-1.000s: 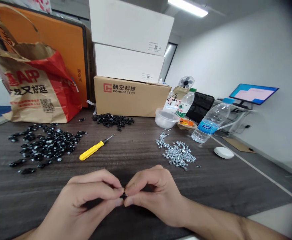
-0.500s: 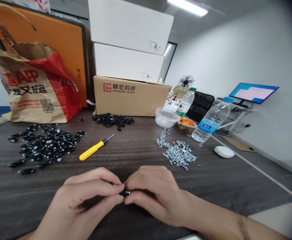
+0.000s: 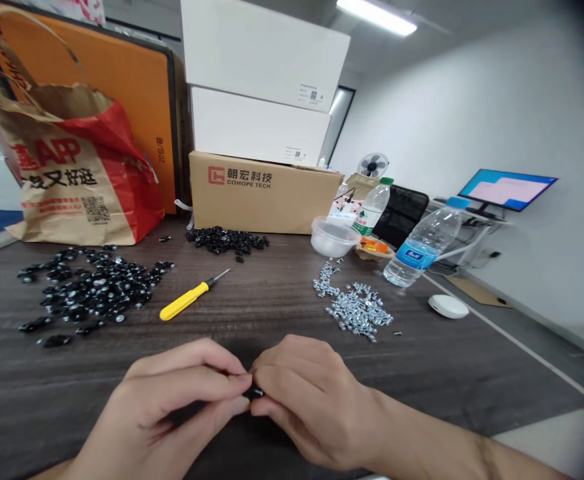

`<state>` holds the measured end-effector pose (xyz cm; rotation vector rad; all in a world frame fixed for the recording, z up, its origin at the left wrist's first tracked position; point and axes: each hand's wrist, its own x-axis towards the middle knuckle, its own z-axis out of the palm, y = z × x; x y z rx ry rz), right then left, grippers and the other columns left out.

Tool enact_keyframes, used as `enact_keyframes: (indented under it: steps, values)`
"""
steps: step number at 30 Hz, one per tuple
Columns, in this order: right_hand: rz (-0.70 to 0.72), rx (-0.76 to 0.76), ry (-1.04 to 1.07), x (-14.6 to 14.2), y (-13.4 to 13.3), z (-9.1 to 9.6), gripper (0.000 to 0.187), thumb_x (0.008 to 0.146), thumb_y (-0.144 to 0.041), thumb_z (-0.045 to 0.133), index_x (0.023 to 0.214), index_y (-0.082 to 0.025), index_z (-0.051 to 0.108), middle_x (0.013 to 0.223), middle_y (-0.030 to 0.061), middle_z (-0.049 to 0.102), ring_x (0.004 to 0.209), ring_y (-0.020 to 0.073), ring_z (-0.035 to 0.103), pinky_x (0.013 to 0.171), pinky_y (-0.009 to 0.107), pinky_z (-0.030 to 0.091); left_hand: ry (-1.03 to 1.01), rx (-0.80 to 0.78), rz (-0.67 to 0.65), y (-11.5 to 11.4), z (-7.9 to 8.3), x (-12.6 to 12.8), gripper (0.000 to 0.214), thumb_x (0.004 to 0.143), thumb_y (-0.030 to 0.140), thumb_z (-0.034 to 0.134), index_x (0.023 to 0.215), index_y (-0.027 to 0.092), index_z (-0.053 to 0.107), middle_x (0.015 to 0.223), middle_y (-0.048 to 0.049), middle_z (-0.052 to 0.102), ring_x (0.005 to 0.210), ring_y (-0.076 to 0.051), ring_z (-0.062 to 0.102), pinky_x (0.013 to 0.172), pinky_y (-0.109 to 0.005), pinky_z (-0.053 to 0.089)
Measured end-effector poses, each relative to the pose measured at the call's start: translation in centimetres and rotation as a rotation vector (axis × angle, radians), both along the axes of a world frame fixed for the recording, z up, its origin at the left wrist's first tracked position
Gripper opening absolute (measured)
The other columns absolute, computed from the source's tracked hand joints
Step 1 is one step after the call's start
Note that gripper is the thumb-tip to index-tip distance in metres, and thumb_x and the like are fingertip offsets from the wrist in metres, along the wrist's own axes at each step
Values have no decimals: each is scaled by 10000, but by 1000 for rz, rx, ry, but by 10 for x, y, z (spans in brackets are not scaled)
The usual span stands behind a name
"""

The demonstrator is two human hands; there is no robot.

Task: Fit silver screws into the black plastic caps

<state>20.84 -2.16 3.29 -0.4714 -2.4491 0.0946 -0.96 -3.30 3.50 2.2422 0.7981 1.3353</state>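
My left hand (image 3: 172, 407) and my right hand (image 3: 307, 400) meet fingertip to fingertip low over the dark wooden table (image 3: 272, 313). Both pinch one small black part (image 3: 253, 393), of which only a sliver shows between the fingers. A heap of silver screws (image 3: 355, 308) lies beyond my right hand. A yellow-handled screwdriver (image 3: 189, 298) lies beyond my left hand. A spread of black parts (image 3: 89, 290) covers the table at the left, and a second pile of black parts (image 3: 225, 240) sits by the cardboard box.
A paper bag (image 3: 79, 173) stands at the back left before an orange board. A cardboard box (image 3: 265, 190) carries two white boxes. A clear plastic bowl (image 3: 331, 235), two water bottles (image 3: 419, 243), a white round device (image 3: 447, 306) and a monitor (image 3: 505, 188) are at the right.
Both hands stay pinched together on the small part; the right hand's fingers have rolled slightly over it. Nothing on the table has moved.
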Motion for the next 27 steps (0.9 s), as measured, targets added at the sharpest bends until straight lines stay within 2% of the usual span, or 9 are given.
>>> enact_keyframes:
  steps: [3, 7, 11, 16, 21, 27]
  values:
    - [-31, -5, -20, -2, -5, 2, 325, 1079, -252, 359, 910, -130, 607, 788, 98, 689, 695, 175, 623, 661, 298, 507, 22, 24, 3, -1, -1, 0, 148, 852, 114, 682, 802, 248, 721, 809, 52, 754, 621, -67, 719, 601, -49, 534]
    - [-90, -149, -31, -4, -10, 6, 409, 1094, -319, 317, 841, -157, 595, 725, 54, 644, 629, 149, 546, 631, 278, 463, 24, 26, 13, -1, -3, 1, 162, 852, 104, 678, 810, 253, 726, 820, 48, 755, 616, -73, 717, 588, -63, 540]
    - [-120, -225, 47, -2, -8, 6, 308, 1077, -380, 405, 927, -169, 572, 772, 34, 645, 664, 135, 563, 651, 246, 468, -22, 2, 10, 0, -5, 1, 198, 831, 74, 694, 871, 261, 742, 884, 40, 774, 703, -93, 748, 650, -69, 566]
    - [-77, -218, 37, -1, -4, 4, 227, 1068, -295, 390, 966, -173, 551, 786, 35, 618, 668, 145, 537, 638, 254, 462, -30, -16, -1, 1, -4, 0, 212, 823, 73, 720, 895, 270, 750, 908, 39, 777, 737, -109, 755, 682, -90, 588]
    - [-95, -226, 32, -3, -6, 5, 251, 1067, -241, 358, 928, -169, 554, 763, 31, 597, 654, 143, 516, 629, 253, 452, -22, -2, 0, 2, -4, 1, 165, 840, 100, 710, 860, 259, 748, 878, 40, 772, 687, -100, 744, 642, -77, 577]
    - [-86, -230, 40, -3, -5, 5, 254, 1066, -240, 347, 932, -166, 550, 786, 37, 608, 681, 142, 536, 654, 252, 467, -73, -80, 22, 2, -2, 4, 230, 789, 71, 753, 909, 266, 759, 826, 43, 788, 668, -121, 748, 612, -104, 600]
